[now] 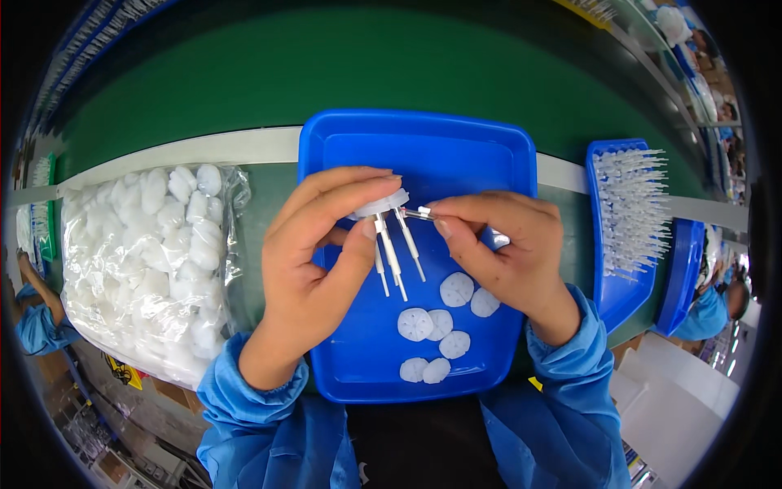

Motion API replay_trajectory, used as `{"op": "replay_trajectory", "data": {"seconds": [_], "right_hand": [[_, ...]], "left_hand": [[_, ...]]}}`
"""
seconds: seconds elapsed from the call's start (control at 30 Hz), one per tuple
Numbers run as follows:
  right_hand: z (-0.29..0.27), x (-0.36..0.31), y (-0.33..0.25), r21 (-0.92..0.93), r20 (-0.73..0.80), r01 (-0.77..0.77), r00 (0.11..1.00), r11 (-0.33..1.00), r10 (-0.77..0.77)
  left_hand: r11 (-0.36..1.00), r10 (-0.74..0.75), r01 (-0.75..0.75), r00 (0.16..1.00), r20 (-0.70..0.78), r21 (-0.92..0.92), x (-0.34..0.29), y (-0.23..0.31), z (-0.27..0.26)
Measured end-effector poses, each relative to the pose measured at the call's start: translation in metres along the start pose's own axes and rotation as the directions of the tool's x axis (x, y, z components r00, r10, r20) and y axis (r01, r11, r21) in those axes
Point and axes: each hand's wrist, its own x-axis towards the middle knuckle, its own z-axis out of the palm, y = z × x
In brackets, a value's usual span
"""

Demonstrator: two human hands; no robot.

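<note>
My left hand (318,236) grips a white scalloped plastic disc (389,203) above the blue tray (415,134). Several thin white rods (409,244) hang down from the disc's underside. Between the thumb and forefinger of my right hand (505,236) is another thin rod (419,213), held sideways with its end by the disc's edge. Whether that end touches the disc, I cannot tell. Below my hands, several loose white scalloped discs (415,324) with small holes lie on the tray floor, some overlapping.
A clear plastic bag (147,261) packed with white discs lies left of the tray. To the right stands a blue bin (623,297) full of thin white rods (631,212). A green surface (391,65) spans the far side. Other people in blue sleeves (705,314) sit at both sides.
</note>
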Motion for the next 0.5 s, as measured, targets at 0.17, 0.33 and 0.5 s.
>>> {"op": "replay_trajectory", "data": {"seconds": [0.17, 0.33, 0.5], "right_hand": [[0.008, -0.004, -0.003, 0.009, -0.034, -0.056, 0.998, 0.998, 0.056], [0.012, -0.001, 0.0, -0.094, -0.064, 0.002, 0.998, 0.996, -0.008], [0.009, -0.004, -0.003, -0.437, -0.04, 0.089, 0.992, 0.895, -0.118]], "left_hand": [[0.993, 0.037, -0.036, 0.999, -0.005, 0.116, -0.003, -0.002, 0.008], [0.931, 0.129, -0.148, 0.989, 0.078, 0.334, 0.001, 0.002, 0.005], [0.893, 0.13, -0.151, 0.988, 0.079, 0.424, -0.003, 0.006, 0.01]]}}
